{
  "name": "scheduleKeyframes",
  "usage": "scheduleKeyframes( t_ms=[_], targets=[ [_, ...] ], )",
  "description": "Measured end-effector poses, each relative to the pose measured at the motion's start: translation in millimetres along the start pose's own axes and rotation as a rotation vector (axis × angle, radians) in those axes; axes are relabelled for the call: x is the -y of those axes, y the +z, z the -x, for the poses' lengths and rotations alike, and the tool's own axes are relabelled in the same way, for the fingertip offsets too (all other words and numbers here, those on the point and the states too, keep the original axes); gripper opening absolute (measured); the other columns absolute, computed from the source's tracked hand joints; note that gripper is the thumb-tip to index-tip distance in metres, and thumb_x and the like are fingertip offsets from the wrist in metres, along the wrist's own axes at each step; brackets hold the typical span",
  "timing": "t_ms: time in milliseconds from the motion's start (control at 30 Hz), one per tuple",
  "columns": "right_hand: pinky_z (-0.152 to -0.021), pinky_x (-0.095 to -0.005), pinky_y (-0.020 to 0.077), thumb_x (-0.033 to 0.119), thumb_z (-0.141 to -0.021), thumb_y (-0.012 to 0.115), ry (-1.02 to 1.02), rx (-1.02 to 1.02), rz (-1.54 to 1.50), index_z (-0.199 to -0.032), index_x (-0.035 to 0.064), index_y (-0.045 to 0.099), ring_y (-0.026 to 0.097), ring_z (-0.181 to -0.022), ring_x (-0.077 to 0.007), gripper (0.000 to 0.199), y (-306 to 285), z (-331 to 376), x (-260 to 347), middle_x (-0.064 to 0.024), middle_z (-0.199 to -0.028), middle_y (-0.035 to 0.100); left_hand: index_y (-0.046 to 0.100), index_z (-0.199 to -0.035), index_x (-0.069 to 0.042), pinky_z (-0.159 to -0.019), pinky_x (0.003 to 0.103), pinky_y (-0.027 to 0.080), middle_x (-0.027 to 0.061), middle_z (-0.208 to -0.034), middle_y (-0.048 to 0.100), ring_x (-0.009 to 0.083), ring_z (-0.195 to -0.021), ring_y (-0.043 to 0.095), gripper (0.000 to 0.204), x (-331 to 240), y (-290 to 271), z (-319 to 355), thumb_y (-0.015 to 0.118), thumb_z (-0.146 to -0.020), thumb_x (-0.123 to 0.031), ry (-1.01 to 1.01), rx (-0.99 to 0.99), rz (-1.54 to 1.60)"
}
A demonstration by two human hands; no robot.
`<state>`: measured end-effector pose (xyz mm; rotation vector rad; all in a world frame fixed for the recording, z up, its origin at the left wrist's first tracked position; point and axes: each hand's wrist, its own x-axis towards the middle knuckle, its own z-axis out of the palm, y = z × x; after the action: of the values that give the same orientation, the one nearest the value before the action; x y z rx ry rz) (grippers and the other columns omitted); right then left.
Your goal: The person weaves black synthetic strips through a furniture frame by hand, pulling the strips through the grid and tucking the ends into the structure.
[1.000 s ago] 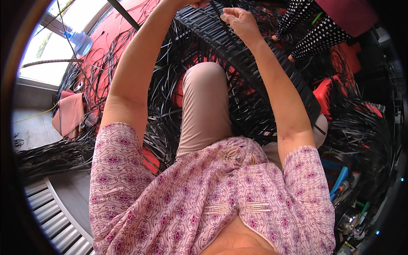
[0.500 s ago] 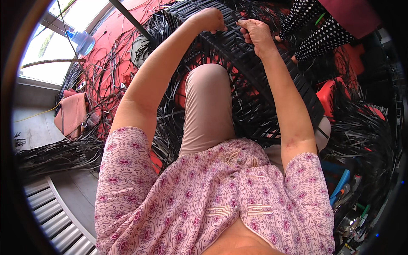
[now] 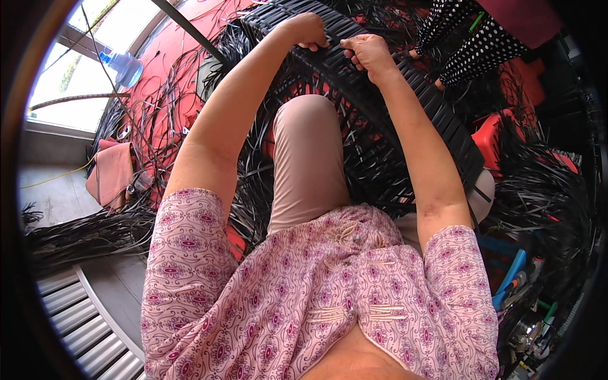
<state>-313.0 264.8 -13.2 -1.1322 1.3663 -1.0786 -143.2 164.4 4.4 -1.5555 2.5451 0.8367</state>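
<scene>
A black woven panel of flat plastic strips slants across in front of me, above and to the right of my raised knee. At its far part, my left hand is closed with the fingers curled down against the weave; what they grip is hidden. Close by on the right, my right hand pinches thumb and forefinger together over the weave, on what looks like a thin black strip. A small gap separates the two hands. Loose black strip ends hang below the panel around my knee.
A person in polka-dot trousers is at the far right, feet by the panel. Red sheeting strewn with strips covers the floor. A clear blue bottle stands left, a pink cloth below it. Strip bundles and tools lie right.
My right hand has shifted slightly left and nearer to me, still pinching. My left hand has moved only a little, staying at the weave. The whole view has tilted slightly.
</scene>
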Motion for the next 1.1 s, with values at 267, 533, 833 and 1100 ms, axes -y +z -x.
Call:
scheduleKeyframes(
  t_ms=[267,533,833,1100],
  targets=[
    [-0.036,-0.0282,0.0332,0.015,-0.069,0.068,-0.073,-0.057,0.403,-0.057,0.002,0.061,0.044,-0.038,-0.0119,0.019,10.7,-22.0,1.3,-0.0028,-0.05,0.054,0.069,-0.087,-0.004,-0.052,0.028,0.049,0.0049,-0.067,0.067,0.0124,-0.056,0.061,0.021,10.5,-1.9,0.5,0.064,-0.085,-0.024,0.004,0.023,0.133],
    [-0.037,-0.0272,0.0344,0.015,-0.069,0.068,-0.087,-0.071,0.506,-0.058,0.0023,0.062,0.044,-0.037,-0.0117,0.018,10.8,-33.1,-7.1,-0.003,-0.051,0.055,0.069,-0.087,-0.005,-0.051,0.028,0.046,0.0032,-0.066,0.063,0.0114,-0.056,0.057,0.023,14.7,1.3,-1.1,0.064,-0.085,-0.027,0.041,0.023,0.164],
    [-0.039,-0.0236,0.0316,0.015,-0.081,0.069,-0.078,0.03,0.328,-0.079,0.0043,0.069,0.047,-0.047,-0.0062,0.011,15.2,-31.5,-10.2,-0.0015,-0.066,0.063,0.068,-0.08,-0.007,-0.046,0.026,0.04,-0.0019,-0.062,0.056,0.0091,-0.052,0.05,0.021,31.3,2.4,-16.5,0.065,-0.084,-0.027,0.033,0.043,0.162],
    [-0.041,-0.0224,0.0305,0.013,-0.084,0.069,-0.036,-0.001,0.224,-0.087,0.0041,0.07,0.046,-0.049,-0.0054,0.01,18.9,-34.6,-14.5,-0.0014,-0.068,0.064,0.071,-0.09,-0.008,-0.046,0.02,0.041,-0.0043,-0.071,0.062,0.0048,-0.054,0.054,0.015,39.3,0.1,-18.0,0.064,-0.084,-0.019,0.066,0.119,0.39]
  ],
)
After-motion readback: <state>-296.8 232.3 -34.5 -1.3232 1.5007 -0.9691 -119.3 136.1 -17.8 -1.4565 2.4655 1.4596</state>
